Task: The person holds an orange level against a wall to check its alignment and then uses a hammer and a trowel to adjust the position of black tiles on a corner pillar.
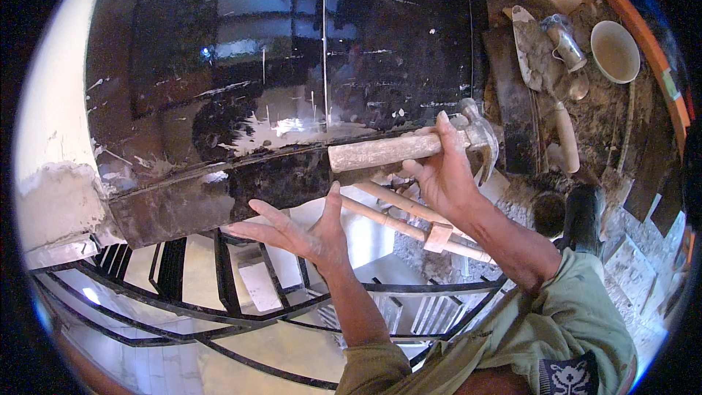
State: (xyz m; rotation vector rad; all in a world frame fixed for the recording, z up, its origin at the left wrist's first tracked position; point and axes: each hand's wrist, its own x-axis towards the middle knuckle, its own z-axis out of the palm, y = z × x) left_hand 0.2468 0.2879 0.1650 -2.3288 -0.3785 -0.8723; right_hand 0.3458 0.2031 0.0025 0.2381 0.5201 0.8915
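Observation:
My right hand [447,179] is closed round a claw hammer [387,152] near its metal head. The pale wooden handle points left, over the front edge of a glossy black slab [402,51] streaked with white dust and smears. My left hand [314,234] is spread, thumb up and fingers stretched left, at the lower edge of a narrow black strip [175,205]. That strip runs along the slab's front. The fingertips appear to touch its edge; what lies behind them is hidden.
A black-railed stairwell [241,314] opens below the strip. Wooden poles [398,212] joined by a block slant beneath my right arm. On the dusty right side lie a trowel [563,132], a metal mug [565,45], a spoon [578,88] and a pale bowl [615,53]. A white wall [55,132] bounds the left.

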